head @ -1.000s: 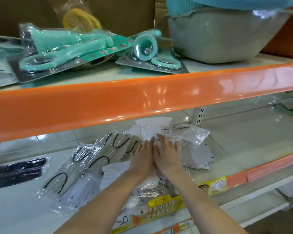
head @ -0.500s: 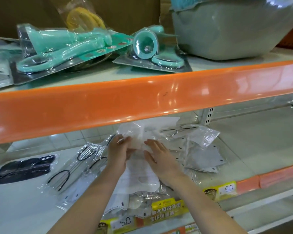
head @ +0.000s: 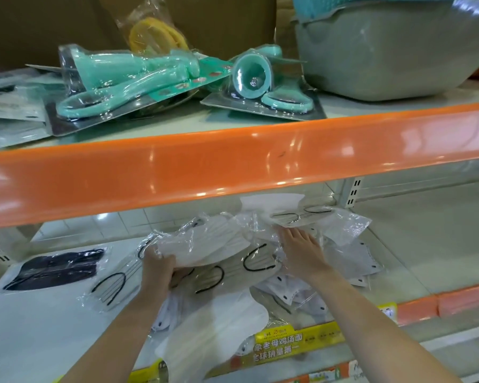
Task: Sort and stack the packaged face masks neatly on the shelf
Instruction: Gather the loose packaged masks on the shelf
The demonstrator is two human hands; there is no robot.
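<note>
The left hand (head: 156, 268) now lifts a crinkly white mask pack (head: 205, 246) with curled fingers, while the right hand (head: 301, 250) lies flat on the shiny pile (head: 260, 275).

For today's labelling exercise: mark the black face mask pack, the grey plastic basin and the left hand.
black face mask pack (head: 54, 268), head view, middle of the pack
grey plastic basin (head: 384, 51), head view, front wall
left hand (head: 158, 275), head view, back of the hand
</note>
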